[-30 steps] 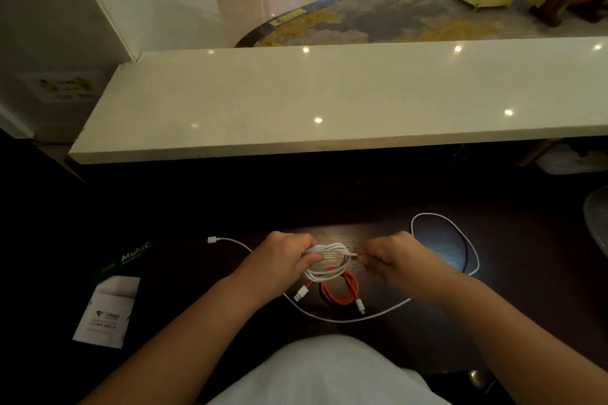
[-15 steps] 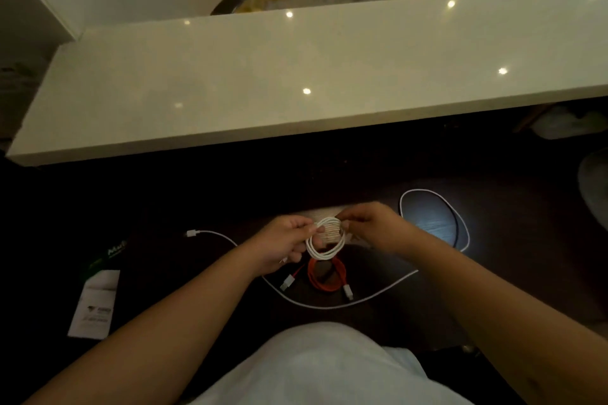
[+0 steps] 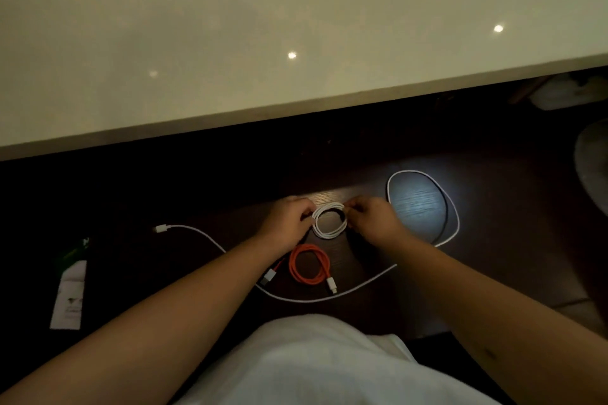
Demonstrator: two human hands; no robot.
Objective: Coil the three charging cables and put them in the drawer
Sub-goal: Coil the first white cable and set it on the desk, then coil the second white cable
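- White garment [image 3: 316,362]: nearest the camera, bottom centre, between the two bare forearms.
- Long white cable [image 3: 306,300]: uncoiled on the dark desk [image 3: 487,240]; runs from a plug at the left, sweeps in an arc near the person, then rises to a wide open loop at the right.
- Orange cable [image 3: 309,262]: coiled in a ring, lying flat on the desk inside the long cable's arc, both white plugs sticking out at its near side; no hand touches it.
- Paper slip [image 3: 69,294]: white, on the desk at far left, beside a dark packet [image 3: 76,248] with green print; print too small to read.
- White cable coil [image 3: 329,220]: small ring of several turns, just beyond the orange one, held between both hands; whether it rests on the desk or is lifted cannot be told.
- Left hand [image 3: 289,219]: fingers curled, pinching the coil's left side.
- Right hand [image 3: 371,219]: fingers curled, pinching the coil's right side.
- Pale stone counter [image 3: 230,52]: farthest, a raised ledge across the whole width, with bright spots of reflected ceiling light.
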